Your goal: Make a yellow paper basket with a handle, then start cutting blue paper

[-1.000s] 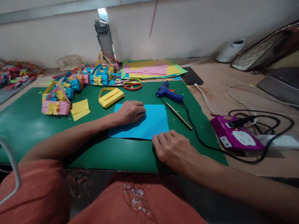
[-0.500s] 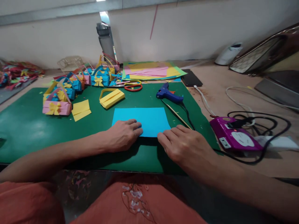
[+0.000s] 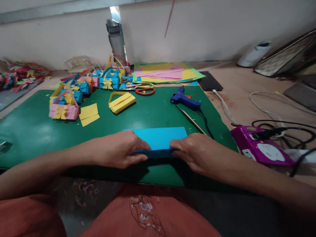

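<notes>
A blue sheet of paper (image 3: 163, 136) lies on the green mat near its front edge, with its near side bent downward into a darker strip. My left hand (image 3: 129, 148) pinches the near left part between thumb and fingers. At the near right corner, my right hand (image 3: 190, 149) grips the same sheet, thumb toward me. Beyond them sits a folded yellow paper basket (image 3: 122, 102) with a handle. A creased yellow paper square (image 3: 89, 114) rests to its left. A pink paper basket with a yellow bow (image 3: 64, 112) stands farther left.
Right of the sheet are a blue glue gun (image 3: 185, 98), a thin wooden stick (image 3: 194, 121) and a purple power socket (image 3: 261, 144) with black cables. Scissors (image 3: 145, 89), stacked coloured paper (image 3: 168, 73), a phone (image 3: 210, 81) and a bottle (image 3: 116, 41) stand or lie at the back.
Both hands have gone from lying on the blue sheet to gripping its near edge, which is now bent down. The sheet's far edge has come nearer. The view has shifted slightly.
</notes>
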`<state>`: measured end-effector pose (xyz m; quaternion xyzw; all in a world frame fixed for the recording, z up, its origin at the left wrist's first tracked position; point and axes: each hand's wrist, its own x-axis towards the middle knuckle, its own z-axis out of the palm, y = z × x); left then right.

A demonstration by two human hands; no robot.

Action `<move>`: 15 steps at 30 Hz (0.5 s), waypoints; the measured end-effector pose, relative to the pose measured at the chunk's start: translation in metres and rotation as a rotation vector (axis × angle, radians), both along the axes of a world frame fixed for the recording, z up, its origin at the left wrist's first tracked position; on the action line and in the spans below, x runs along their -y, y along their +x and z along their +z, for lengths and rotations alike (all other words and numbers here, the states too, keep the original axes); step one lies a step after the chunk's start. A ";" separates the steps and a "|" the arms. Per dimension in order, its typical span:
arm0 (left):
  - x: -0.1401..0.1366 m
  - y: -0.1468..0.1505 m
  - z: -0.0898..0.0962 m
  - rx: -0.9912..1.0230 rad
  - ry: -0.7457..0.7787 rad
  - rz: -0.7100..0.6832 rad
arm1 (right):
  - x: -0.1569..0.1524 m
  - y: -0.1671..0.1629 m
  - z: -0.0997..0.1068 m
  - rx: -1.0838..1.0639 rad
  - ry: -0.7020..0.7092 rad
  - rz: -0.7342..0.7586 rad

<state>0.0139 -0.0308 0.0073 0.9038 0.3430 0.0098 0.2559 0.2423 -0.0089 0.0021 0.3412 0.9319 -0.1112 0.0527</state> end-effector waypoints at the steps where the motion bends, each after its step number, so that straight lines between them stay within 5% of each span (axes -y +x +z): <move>1: -0.006 -0.006 0.001 -0.009 -0.054 0.015 | -0.007 0.000 -0.001 -0.001 -0.023 -0.019; 8: -0.034 -0.020 -0.011 0.060 -0.183 0.159 | -0.043 -0.007 -0.010 -0.095 -0.094 -0.076; 15: -0.037 -0.026 -0.017 0.058 -0.127 0.216 | -0.035 -0.012 -0.004 -0.072 -0.253 -0.004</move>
